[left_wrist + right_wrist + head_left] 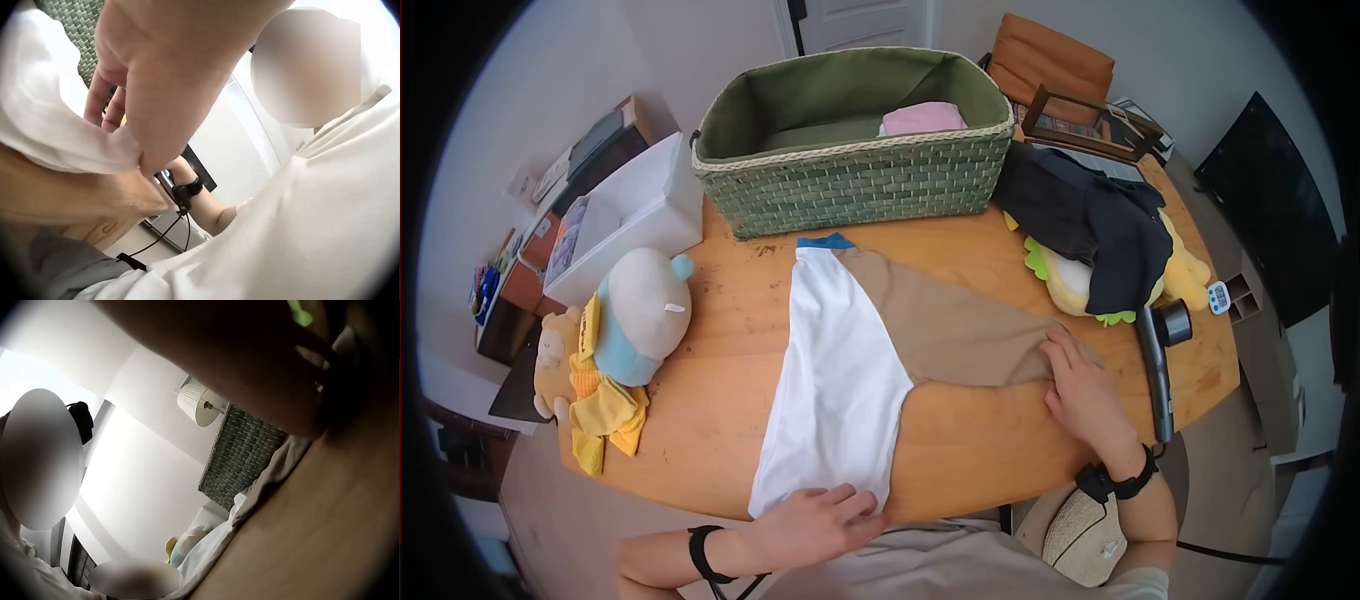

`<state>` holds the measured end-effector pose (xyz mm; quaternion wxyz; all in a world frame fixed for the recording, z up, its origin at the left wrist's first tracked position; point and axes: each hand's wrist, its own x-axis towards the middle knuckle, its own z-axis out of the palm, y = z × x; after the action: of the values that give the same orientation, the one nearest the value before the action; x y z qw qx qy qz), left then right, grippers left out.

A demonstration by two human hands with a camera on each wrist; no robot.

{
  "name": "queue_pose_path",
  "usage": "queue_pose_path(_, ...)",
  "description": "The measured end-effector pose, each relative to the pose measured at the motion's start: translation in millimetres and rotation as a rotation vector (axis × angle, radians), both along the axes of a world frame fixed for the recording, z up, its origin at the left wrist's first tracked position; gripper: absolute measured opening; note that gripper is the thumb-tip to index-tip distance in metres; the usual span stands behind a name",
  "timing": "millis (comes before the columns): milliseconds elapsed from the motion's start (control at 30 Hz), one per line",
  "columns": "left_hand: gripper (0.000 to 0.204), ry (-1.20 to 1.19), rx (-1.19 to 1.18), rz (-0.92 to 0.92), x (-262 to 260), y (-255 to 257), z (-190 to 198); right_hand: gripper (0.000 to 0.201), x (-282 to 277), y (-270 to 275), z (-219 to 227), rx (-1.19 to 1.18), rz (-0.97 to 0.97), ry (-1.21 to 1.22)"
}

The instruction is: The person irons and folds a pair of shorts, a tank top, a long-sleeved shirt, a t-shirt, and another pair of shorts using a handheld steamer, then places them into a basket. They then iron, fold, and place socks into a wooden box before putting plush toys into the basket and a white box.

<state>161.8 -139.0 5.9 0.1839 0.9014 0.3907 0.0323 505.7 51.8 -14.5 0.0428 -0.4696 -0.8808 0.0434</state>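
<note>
A pair of two-tone pants lies spread on the wooden table, one leg white and the other brown, with a bit of blue at the top end. At the near end of the white leg, my left hand pinches the hem; the left wrist view shows thumb and fingers on the white cloth, its edge lifted. My right hand grips the end of the brown leg on the right, fingertips over the cloth. That hand is dark in the right wrist view.
Behind the pants stands a green woven basket holding a folded pink cloth. Plush toys and yellow cloth lie left, near a white box. Dark clothing covers more plush at right, beside a grey handheld appliance.
</note>
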Motion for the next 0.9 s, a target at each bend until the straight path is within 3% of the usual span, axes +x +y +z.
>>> queue_pose_path(133, 0.026, -0.077, -0.079, 0.075, -7, 6, 11, 0.05, 21, -2, 15, -0.095, -0.107, -0.023)
queue_pose_path(300, 0.033, -0.14, -0.279, 0.244, -25, -2, 10, 0.027, 36, 2, 29, 0.103, -0.007, 0.276)
queue_pose_path(333, 0.033, -0.142, -0.274, 0.249, -30, -3, 14, 0.027, 28, 3, 41, 0.107, 0.0, 0.275)
queue_pose_path(400, 0.036, -0.276, -0.312, 0.427, -46, -2, 29, 0.02, -6, 6, 76, 0.058, -0.051, 0.607)
queue_pose_path(500, 0.027, -0.353, -0.208, 0.533, -91, -5, 39, 0.014, -63, 37, 125, 0.102, 0.122, 0.662)
queue_pose_path(567, 0.016, -0.745, -0.232, 0.929, -128, -11, 35, 0.013, -131, 85, 164, 0.162, 0.246, 0.673)
queue_pose_path(600, 0.016, -0.74, -0.223, 0.931, -130, -16, 40, 0.023, -156, 107, 167, 0.237, 0.314, 0.763)
queue_pose_path(667, 0.01, -0.851, -0.476, 0.949, -129, -27, 53, 0.026, -200, 133, 190, 0.156, 0.244, 0.654)
queue_pose_path(700, 0.013, -0.908, -0.576, 0.868, -125, -35, 48, 0.026, -214, 137, 203, 0.156, 0.248, 0.661)
queue_pose_path(767, 0.02, -0.549, -0.478, 0.64, -101, -37, 59, 0.033, -236, 135, 226, 0.07, 0.293, 0.517)
queue_pose_path(833, 0.035, -0.247, -0.441, 0.51, -78, -33, 63, 0.034, -255, 129, 227, -0.014, 0.311, 0.563)
queue_pose_path(867, 0.035, -0.26, -0.442, 0.516, -69, -28, 60, 0.035, -263, 125, 227, -0.094, 0.313, 0.612)
queue_pose_path(900, 0.043, -0.378, -0.297, 0.608, -61, -22, 54, 0.035, -271, 121, 226, -0.096, 0.317, 0.602)
